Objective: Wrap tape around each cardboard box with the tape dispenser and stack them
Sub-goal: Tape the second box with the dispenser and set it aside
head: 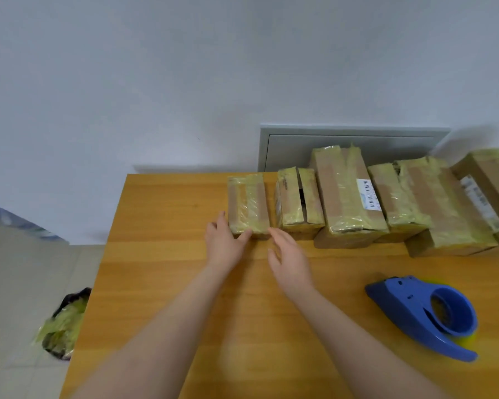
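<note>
The left hand point(224, 243) is resting with relaxed, nearly straight fingers against the near left corner of the small taped box point(248, 207), fingers lying along its left side and thumb touching its near face, not curling round it. The right hand point(288, 254) is hovering open, fingers straight, just beside the box's near right corner; whether it is touching cannot be told. The box is sitting at the left end of a row of taped boxes point(346, 191) lining the far edge of the wooden table point(162, 254). The blue tape dispenser point(415, 309) is lying apart, nearer on the right. A bag of scraps point(64, 326) is sitting on the floor at left.
</note>
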